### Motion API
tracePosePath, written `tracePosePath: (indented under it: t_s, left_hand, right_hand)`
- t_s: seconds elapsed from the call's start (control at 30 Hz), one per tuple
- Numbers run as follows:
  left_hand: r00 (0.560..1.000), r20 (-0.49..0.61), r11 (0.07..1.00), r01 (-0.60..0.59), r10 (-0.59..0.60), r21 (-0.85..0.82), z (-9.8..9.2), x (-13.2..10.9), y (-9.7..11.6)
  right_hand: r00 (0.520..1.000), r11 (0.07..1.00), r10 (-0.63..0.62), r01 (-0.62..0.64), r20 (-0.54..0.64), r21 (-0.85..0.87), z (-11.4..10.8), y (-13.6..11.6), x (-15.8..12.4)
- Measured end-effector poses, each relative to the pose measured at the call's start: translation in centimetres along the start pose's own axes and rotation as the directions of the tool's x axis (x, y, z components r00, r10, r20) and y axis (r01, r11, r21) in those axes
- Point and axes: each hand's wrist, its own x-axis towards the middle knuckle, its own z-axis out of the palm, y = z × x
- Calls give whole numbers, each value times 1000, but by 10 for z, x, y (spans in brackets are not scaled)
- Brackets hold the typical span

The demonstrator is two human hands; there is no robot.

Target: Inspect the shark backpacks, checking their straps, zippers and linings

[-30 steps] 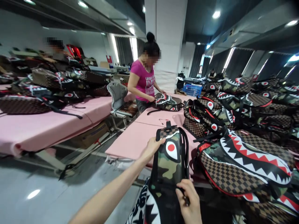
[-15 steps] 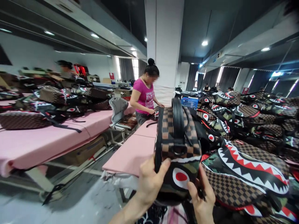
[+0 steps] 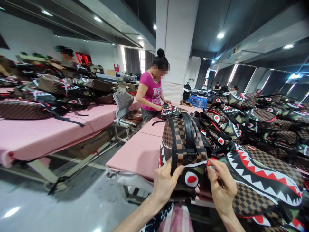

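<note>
In front of me a brown-checked backpack (image 3: 180, 137) stands on the pink table, its side panel with a red and white eye facing me and a black carry handle on top. My left hand (image 3: 166, 180) is closed on its near left edge, thumb across the side panel. At the backpack's right edge my right hand (image 3: 220, 180) is pinched, with a bit of red at its fingertips; what exactly it holds is too small to tell. Close on the right lies another backpack (image 3: 263, 177) with a shark-mouth print.
More backpacks (image 3: 241, 122) are heaped along the right. Across the pink table (image 3: 137, 151) a co-worker (image 3: 152, 90) in a magenta shirt handles a similar bag. A grey chair (image 3: 123, 106), a blue crate (image 3: 198, 101) and a second pink table (image 3: 48, 138) with bags stand around.
The backpack has tipped back and sits lower, farther onto the table, with its shark-mouth front showing at the left. My right hand has moved up and right along its side into a pinch.
</note>
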Motion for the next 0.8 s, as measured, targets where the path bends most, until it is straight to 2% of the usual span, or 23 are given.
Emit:
tracePosePath:
  t_s: [0.03, 0.1, 0.17, 0.2, 0.23, 0.3, 0.4, 0.5, 0.6, 0.67, 0.8]
  left_hand:
    - [999, -5, 999, -38, 38, 10, -2, 2, -1]
    - [984, -107, 990, -138, 141, 37, -11, 13, -2]
    - [934, -235, 963, -253, 268, 94, -26, 32, 1]
    - [911, -247, 944, -306, 329, 126, -33, 44, 4]
    - [902, -205, 923, -354, 379, 151, -40, 56, 6]
    - [906, -19, 894, -412, 422, 178, -52, 79, 13]
    - [921, 191, 903, -376, 339, 209, -59, 99, 24]
    - [932, 258, 906, -323, 254, 273, -58, 103, 34]
    - [935, 279, 893, -306, 218, 329, -59, 102, 38]
    - [932, 295, 926, -287, 212, 244, -63, 105, 37]
    - [944, 268, 981, -176, 190, -78, -73, 115, 33]
  right_hand:
    - [995, 999, -48, 49, 86, -12, 1, -4, 11]
    - [964, 995, -82, 92, 253, -28, 5, -9, 27]
    - [935, 993, -89, 109, 344, -40, 12, -11, 36]
    - [927, 992, -94, 117, 363, -42, 15, -10, 38]
    - [923, 991, -97, 123, 372, -45, 17, -9, 39]
    - [919, 991, -94, 124, 383, -54, 20, -7, 40]
    - [920, 990, -90, 123, 382, -62, 19, -4, 42]
    - [918, 989, -104, 138, 383, -60, 18, -3, 43]
    - [915, 988, -114, 144, 386, -48, 17, -2, 44]
    - [917, 990, -113, 137, 384, -34, 16, -3, 44]
    - [920, 995, -87, 96, 383, -3, 14, -3, 42]
